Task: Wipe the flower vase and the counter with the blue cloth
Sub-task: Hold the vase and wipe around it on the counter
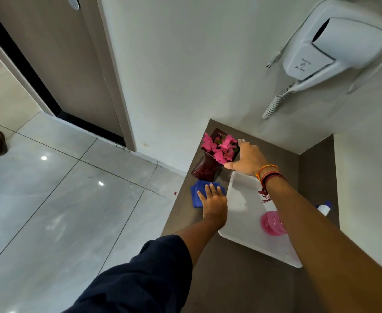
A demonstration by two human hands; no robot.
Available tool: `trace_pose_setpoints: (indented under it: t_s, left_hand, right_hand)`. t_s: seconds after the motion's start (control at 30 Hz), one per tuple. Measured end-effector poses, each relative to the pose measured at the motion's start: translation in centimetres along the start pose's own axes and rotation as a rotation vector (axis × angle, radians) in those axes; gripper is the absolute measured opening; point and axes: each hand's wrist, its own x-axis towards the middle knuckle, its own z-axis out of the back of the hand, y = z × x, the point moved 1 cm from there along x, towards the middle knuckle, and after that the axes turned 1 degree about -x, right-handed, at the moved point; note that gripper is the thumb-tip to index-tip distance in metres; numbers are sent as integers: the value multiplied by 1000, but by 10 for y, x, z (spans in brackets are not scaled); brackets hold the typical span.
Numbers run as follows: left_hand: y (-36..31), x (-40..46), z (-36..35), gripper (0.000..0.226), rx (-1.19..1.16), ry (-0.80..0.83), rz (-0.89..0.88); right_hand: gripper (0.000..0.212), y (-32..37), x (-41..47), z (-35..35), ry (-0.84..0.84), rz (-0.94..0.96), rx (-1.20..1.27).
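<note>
A dark red glass flower vase [206, 168] with pink flowers [219, 146] stands at the far left corner of the brown counter [183, 220]. My right hand [248, 158] reaches over the tray and grips the vase at its rim, thumb on the near side and fingers on the far side. A folded blue cloth [196, 196] lies on the counter just in front of the vase. My left hand [213, 201] presses flat on the cloth with its fingers stretched out, covering the cloth's right half.
A white tray [241, 213] holding a pink cup [272, 223] sits right of the cloth. A white and blue item [324, 208] lies by the side wall. A wall-mounted hair dryer [334, 48] hangs above. The counter's left edge drops to a tiled floor [61, 199].
</note>
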Motion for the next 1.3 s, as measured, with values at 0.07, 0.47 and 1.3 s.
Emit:
trace_pose_setpoints:
  t_s: [0.07,0.47,1.3]
  left_hand:
    - [3,-1,4,70,60,47,-45]
    - [54,-7,75,36,-989,-388,531]
    - [82,-3,70,28,-822,-340,471]
  right_hand:
    - [105,3,1,2,10,4,-24]
    - [109,11,-8,11,54,9,-66]
    - [109,1,5,10,80,50,-151]
